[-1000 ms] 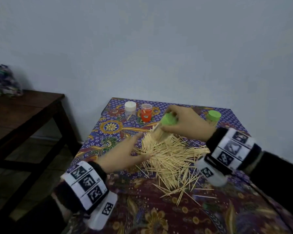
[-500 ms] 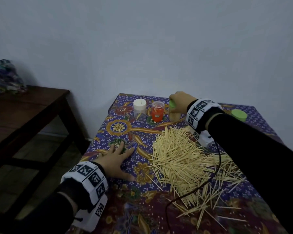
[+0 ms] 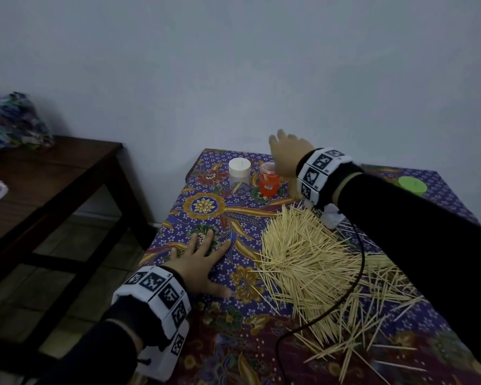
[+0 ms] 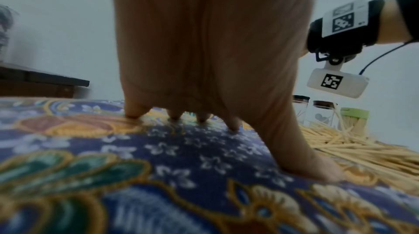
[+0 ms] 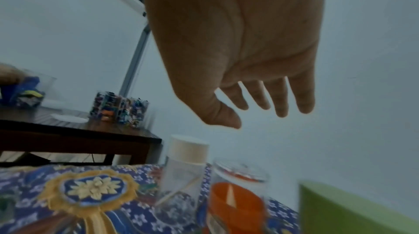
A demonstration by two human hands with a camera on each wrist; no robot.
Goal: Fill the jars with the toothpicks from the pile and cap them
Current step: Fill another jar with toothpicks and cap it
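No readable writing anywhere, the orange jar's [image 3: 269, 182] label is too blurry. Right hand [image 3: 285, 154] hovers spread and empty over the far jars, hiding the green-capped jar [image 4: 354, 119] in the head view. Left hand [image 3: 199, 258] presses flat, fingers spread, on the desk [image 3: 233, 323] left of the toothpick pile [image 3: 311, 262]. White-capped jar [image 3: 239, 173] sits far left.

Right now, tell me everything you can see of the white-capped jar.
The white-capped jar is a small clear cylinder, plastic or glass by its look, closed with a plain white cap. It stands upright near the far edge of the patterned tablecloth, left of the orange jar and apart from it. It holds only a toothpick or two, leaning inside. No hand touches it; the right hand hovers open nearby.
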